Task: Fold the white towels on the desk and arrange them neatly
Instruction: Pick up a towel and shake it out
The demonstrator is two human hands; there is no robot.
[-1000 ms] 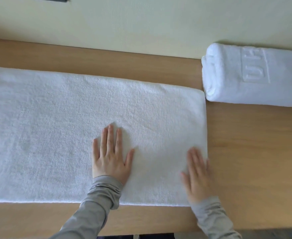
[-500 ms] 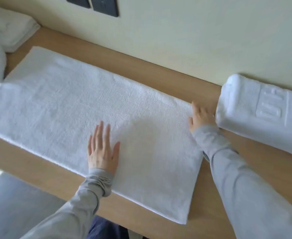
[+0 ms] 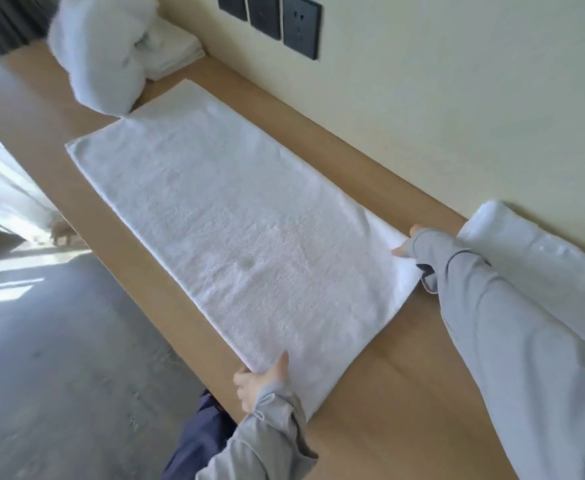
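left arm: bent in from the near edge, grey sleeve bunched at the wrist. left hand (image 3: 261, 379) sits at the near right corner of the flat towel (image 3: 249, 237), where the cloth meets the counter (image 3: 405, 393) edge. thumb lies on top of the cloth, fingers curl under the corner; the hand grips it.

right arm: stretched out across the right side of the counter, sleeve covering most of the hand. right hand (image 3: 406, 241) is at the far right corner of the same towel. only the thumb and one fingertip show past the cuff, one on each side of the corner, pinching it. the cloth's right edge stands slightly raised beside the wrist.

flat towel: white, spread lengthwise along the counter from far left to near right, one long side along the near edge.

rolled towel (image 3: 526, 258): white, against the wall at right, just beyond the right forearm.

loose towel heap (image 3: 104, 57): far left end, touching the flat towel's far corner. folded towels (image 3: 171, 51) lie behind it.

wall sockets (image 3: 301, 26): dark, above the counter.
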